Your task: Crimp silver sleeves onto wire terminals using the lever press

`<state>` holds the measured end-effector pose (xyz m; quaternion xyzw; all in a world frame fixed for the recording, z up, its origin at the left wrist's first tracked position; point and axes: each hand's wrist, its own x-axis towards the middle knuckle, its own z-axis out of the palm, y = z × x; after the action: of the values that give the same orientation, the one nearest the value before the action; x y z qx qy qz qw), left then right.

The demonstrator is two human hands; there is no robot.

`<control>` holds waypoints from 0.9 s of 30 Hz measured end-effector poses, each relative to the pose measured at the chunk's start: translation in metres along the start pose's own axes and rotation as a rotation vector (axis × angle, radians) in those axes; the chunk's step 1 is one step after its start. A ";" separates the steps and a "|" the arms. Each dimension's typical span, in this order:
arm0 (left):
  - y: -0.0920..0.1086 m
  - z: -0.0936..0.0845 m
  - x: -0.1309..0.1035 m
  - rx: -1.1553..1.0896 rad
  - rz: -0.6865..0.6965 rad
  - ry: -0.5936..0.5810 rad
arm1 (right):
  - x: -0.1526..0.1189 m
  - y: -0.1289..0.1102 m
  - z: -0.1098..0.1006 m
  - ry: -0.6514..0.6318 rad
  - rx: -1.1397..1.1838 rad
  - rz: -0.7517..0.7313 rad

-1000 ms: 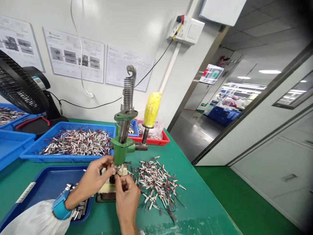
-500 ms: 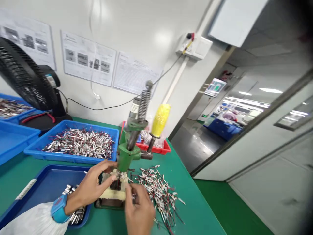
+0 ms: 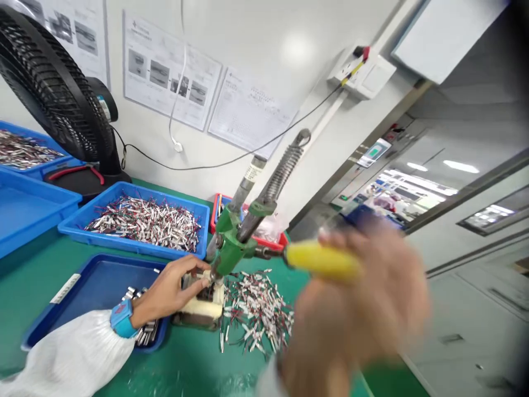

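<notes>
A green hand press (image 3: 233, 251) with a coil spring on its top stands on the green table. My right hand (image 3: 351, 303), smeared by motion, is closed round the press's yellow lever handle (image 3: 322, 260), which points out to the right. At the base of the press, the thumb and fingers of my left hand (image 3: 177, 284) curve together beside the pale fixture block (image 3: 203, 306), just under the ram. Whatever small piece they pinch is hidden. Under my left wrist, a dark blue tray (image 3: 99, 275) holds several shiny metal cylinders (image 3: 146, 333).
Right of the press lies a heap of small silvery parts with wires (image 3: 262, 309). A blue bin (image 3: 134, 220) of similar parts sits behind the dark tray. A black fan (image 3: 58, 88) stands at the left. Behind the press is a red bin (image 3: 285, 241).
My right hand has left the press base and taken hold of the yellow handle. The handle has swung down from upright to nearly level. My left hand stays at the fixture; the view has shifted.
</notes>
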<state>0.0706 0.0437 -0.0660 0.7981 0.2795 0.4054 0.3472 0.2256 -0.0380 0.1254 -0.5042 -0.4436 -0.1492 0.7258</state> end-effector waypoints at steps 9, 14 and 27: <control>-0.003 0.003 0.000 0.024 -0.028 -0.004 | -0.009 0.106 -0.038 -0.110 -0.146 0.144; -0.003 0.003 0.000 0.038 -0.053 0.005 | -0.086 0.206 -0.048 -0.564 -0.393 0.349; 0.001 0.006 0.000 0.077 -0.032 -0.037 | -0.126 0.229 -0.043 -0.255 0.094 0.704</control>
<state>0.0759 0.0410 -0.0675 0.8136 0.3011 0.3741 0.3278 0.3283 -0.0013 -0.1163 -0.6063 -0.3364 0.1939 0.6940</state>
